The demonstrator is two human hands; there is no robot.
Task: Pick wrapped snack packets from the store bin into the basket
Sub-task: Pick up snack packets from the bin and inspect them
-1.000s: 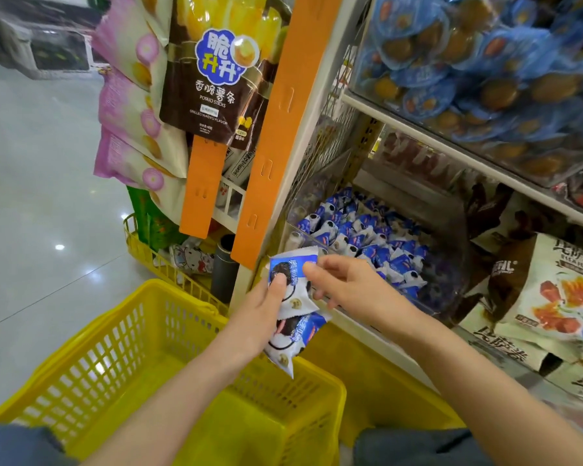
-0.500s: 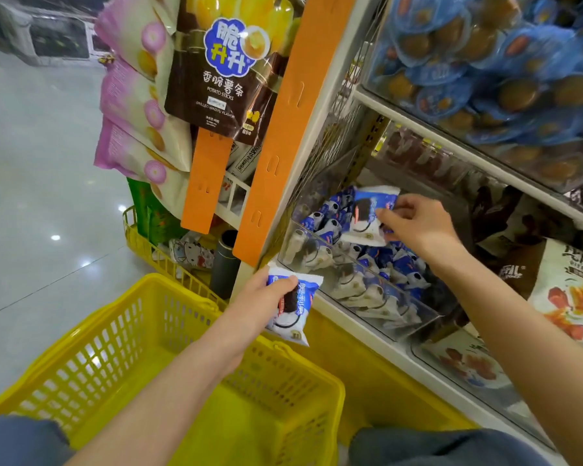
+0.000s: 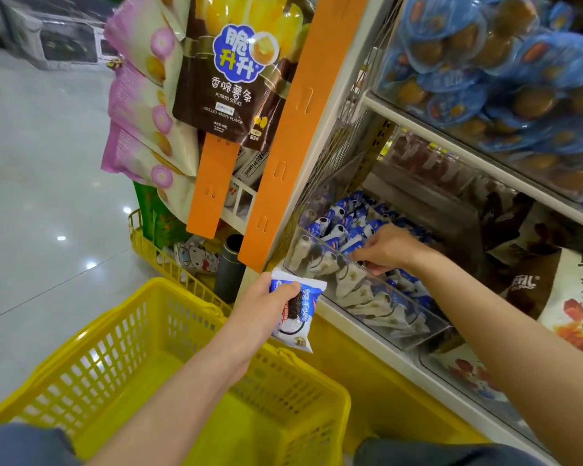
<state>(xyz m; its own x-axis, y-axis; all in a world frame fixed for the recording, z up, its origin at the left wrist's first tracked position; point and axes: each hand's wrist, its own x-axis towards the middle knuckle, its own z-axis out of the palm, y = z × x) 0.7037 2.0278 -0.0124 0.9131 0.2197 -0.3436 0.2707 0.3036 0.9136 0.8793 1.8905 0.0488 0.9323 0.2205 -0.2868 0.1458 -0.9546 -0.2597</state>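
fingers (image 3: 288,286) of the left hand (image 3: 263,304) curl round a blue-and-white snack packet (image 3: 300,316), held over the far rim of the yellow basket (image 3: 115,348); right hand (image 3: 389,247) dips among packets (image 3: 344,230) in the clear bin (image 3: 418,326), its grip impossible to tell.

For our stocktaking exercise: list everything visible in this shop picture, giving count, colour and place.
basket: one, yellow, lower left
held packet: at least one, blue and white, between basket and clear bin
clear bin: one, transparent, lower shelf
bin packets: many, blue and white, in the clear bin
potato sticks bag: one, brown and yellow, hanging top centre
pink bags: three, pink and cream, hanging upper left
orange strips: two, shelf end
round packs: many, blue, upper shelf
left hand: grips the held packet
right hand: reaches into the clear bin
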